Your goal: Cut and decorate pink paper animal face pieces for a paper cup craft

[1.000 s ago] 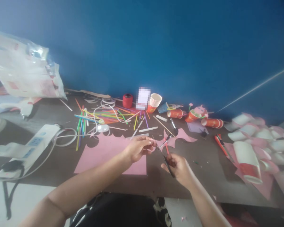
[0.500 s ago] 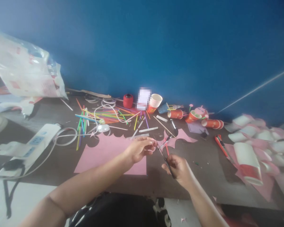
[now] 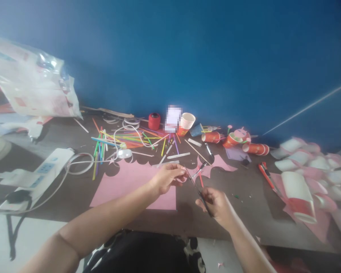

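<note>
My right hand point(image 3: 216, 204) grips a pair of scissors point(image 3: 198, 192) by its dark handles, the blades pointing up and to the left. Just left of the blades, my left hand point(image 3: 168, 178) pinches a small piece of pink paper point(image 3: 183, 180), mostly covered by the fingers. The blade tips are right at the left fingertips; whether they bite into the paper I cannot tell. Beneath the left forearm lies a large pink sheet point(image 3: 125, 185) with scalloped cut-outs along its far edge. A smaller cut pink scrap point(image 3: 220, 163) lies beyond the scissors.
Loose coloured sticks point(image 3: 125, 138) and a white cable spread behind the sheet. A power strip point(image 3: 42, 178) and glue gun point(image 3: 34, 127) are at left. Stacked paper cups point(image 3: 186, 123) stand by the blue wall. At right are a red utility knife point(image 3: 268, 176) and piled white-and-pink cups point(image 3: 298, 197).
Both hands keep nearly the same place. The scissors and fingertips have shifted only slightly, and the view has moved a little.
</note>
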The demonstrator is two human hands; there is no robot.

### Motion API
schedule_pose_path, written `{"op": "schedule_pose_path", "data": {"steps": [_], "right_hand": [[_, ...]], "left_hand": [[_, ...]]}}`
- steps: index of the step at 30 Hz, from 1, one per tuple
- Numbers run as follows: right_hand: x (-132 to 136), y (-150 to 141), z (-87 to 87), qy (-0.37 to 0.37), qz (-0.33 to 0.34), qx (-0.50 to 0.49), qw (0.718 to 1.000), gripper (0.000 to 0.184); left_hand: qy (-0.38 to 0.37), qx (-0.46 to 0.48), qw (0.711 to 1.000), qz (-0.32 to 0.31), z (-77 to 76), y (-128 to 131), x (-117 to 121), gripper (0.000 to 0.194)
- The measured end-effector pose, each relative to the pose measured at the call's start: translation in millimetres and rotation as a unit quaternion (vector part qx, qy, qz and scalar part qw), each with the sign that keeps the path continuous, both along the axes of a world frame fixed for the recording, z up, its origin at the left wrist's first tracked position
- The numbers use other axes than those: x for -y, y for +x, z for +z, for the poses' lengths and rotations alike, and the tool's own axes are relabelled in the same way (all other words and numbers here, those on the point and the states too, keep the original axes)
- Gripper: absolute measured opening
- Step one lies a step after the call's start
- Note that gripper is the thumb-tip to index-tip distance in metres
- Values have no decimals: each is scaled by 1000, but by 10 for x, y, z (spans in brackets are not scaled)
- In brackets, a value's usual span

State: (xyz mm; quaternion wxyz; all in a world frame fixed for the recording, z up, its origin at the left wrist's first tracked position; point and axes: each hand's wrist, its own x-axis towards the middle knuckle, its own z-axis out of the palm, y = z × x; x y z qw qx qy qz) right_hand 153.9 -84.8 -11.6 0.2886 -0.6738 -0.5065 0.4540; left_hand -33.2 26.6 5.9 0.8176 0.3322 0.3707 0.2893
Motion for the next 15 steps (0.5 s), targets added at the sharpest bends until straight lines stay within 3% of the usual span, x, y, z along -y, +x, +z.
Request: {"op": "schedule_pose_path", "data": {"steps": [9, 15], "right_hand": [[-14, -78, 67, -20, -24, -18, 999, 40], [-34, 19, 139, -10, -11, -36, 999, 34]], "left_hand": [[-35, 3, 999, -5, 14, 18, -12, 15], [-9, 8, 1000, -25, -1, -7, -22, 21]]}}
